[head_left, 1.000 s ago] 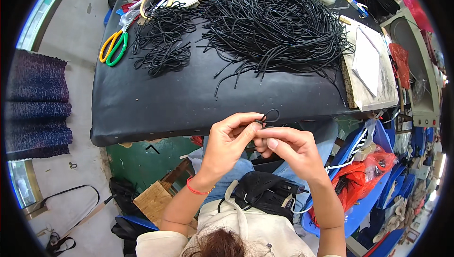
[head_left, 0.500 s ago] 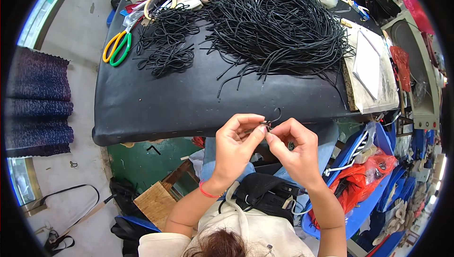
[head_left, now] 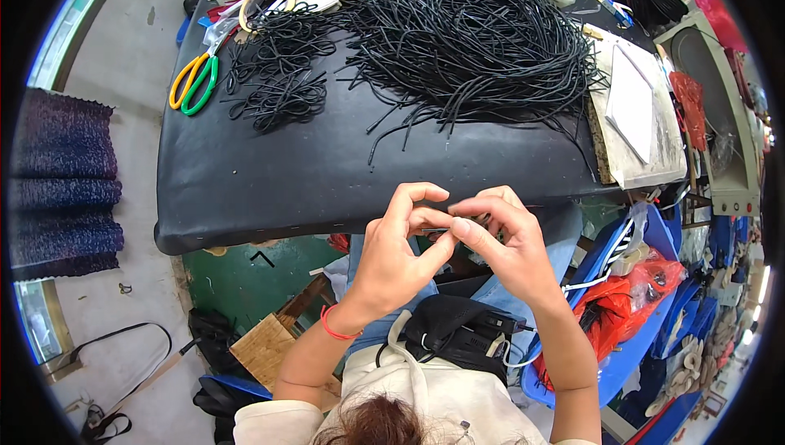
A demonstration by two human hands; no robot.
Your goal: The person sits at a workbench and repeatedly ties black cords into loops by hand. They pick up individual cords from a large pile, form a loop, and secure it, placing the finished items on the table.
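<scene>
Close to the front edge of the black-covered table (head_left: 270, 171), my left hand (head_left: 391, 263) and my right hand (head_left: 517, 253) meet fingertip to fingertip. Both are closed in a pinch on a short stretch of black cord (head_left: 433, 232), most of it hidden behind the fingers. Beyond them spreads a large heap of loose black cords (head_left: 474, 52), with ends trailing toward me. To its left lie smaller looped black cords (head_left: 282, 101).
Scissors (head_left: 199, 83) with yellow and green handles lie at the table's left edge, near a tape roll (head_left: 266, 6). A board with white paper (head_left: 634, 114) sits at the right edge. A blue bin (head_left: 536, 392) holding red plastic bags (head_left: 634, 298) stands at lower right.
The curled cord end that stuck up above my fingers is no longer visible. My right hand has turned, its fingers now arching over toward the left. Both hands have risen slightly.
</scene>
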